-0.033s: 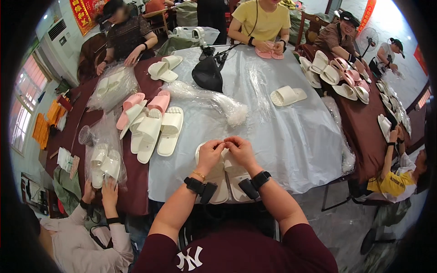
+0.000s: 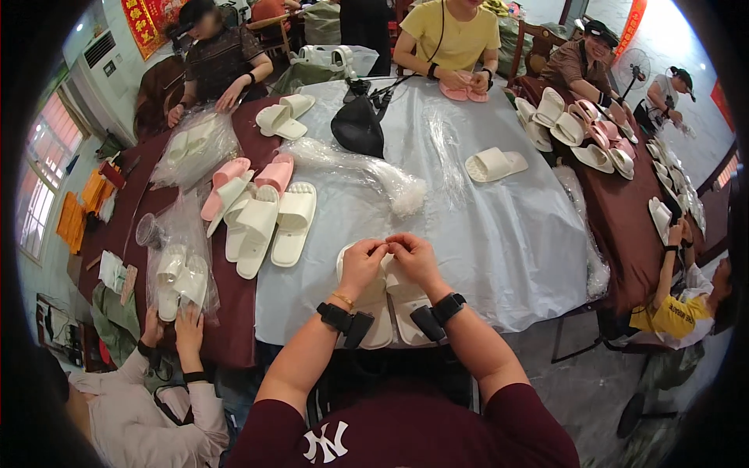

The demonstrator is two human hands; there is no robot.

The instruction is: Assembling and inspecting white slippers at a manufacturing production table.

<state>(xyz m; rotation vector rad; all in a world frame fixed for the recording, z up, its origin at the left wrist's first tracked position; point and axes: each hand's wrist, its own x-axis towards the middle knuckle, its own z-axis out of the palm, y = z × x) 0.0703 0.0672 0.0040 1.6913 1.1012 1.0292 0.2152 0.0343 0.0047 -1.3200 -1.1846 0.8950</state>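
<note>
My left hand (image 2: pixel 363 264) and my right hand (image 2: pixel 414 263) meet at the fingertips above the near edge of the table. Both are closed in a pinch; anything held between them is too small or hidden to make out. Under my hands and wrists lies a pair of white slippers, the left slipper (image 2: pixel 378 316) and the right slipper (image 2: pixel 406 312), toes toward me and partly covered by my hands and the black devices on my wrists. Beyond my fingertips, a bundle of clear plastic wrap (image 2: pixel 402 191) stretches across the pale table sheet (image 2: pixel 499 249).
Left of me, white slippers (image 2: pixel 293 226) and pink slippers (image 2: pixel 275 173) lie grouped. A co-worker's hands (image 2: pixel 189 331) touch bagged slippers (image 2: pixel 182 285). One white slipper (image 2: pixel 493 164) and a black pouch (image 2: pixel 356 129) lie farther off. More slippers (image 2: pixel 569 129) cover the right table, with co-workers around.
</note>
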